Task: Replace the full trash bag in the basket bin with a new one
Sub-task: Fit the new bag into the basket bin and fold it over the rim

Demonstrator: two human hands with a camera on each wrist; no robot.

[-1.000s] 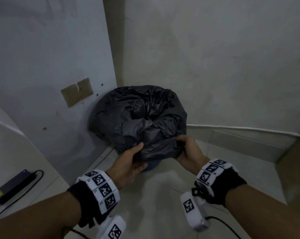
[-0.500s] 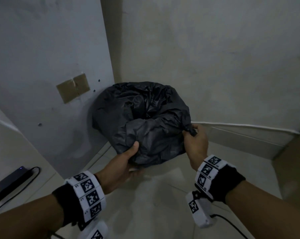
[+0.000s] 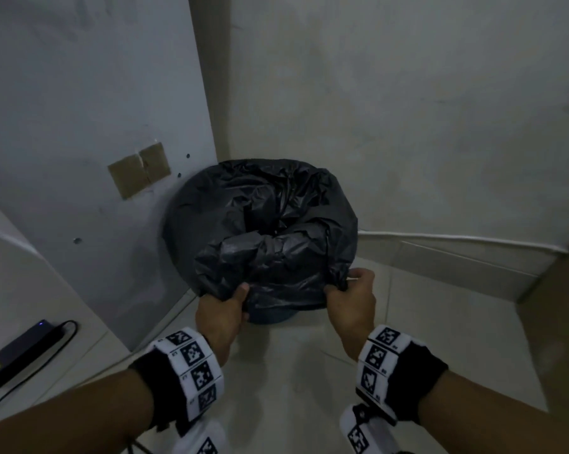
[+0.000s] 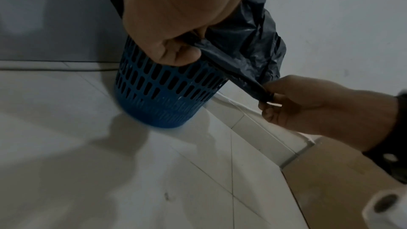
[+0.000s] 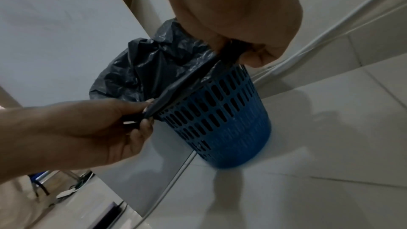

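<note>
A black trash bag (image 3: pixel 260 231) is draped over a blue slotted basket bin (image 4: pixel 163 91) standing on the floor in a corner. My left hand (image 3: pixel 224 303) pinches the bag's near edge on the left. My right hand (image 3: pixel 348 290) pinches the same edge on the right. The edge (image 4: pixel 237 74) is pulled taut between the two hands, clear of the bin's rim. In the right wrist view the bin (image 5: pixel 229 116) shows below the bag (image 5: pixel 154 69), with both hands gripping the stretched plastic. The bag's contents are hidden.
Walls close the corner behind the bin, with a brown taped patch (image 3: pixel 139 173) on the left panel. A dark power strip with a cable (image 3: pixel 17 352) lies on the floor at far left. A brown cardboard surface (image 3: pixel 558 290) stands at right. Pale floor tiles (image 3: pixel 293 371) lie between me and the bin.
Both hands have shifted along the bag's near edge and pulled it off the rim towards me; the left now pinches it, and the right has dropped lower.
</note>
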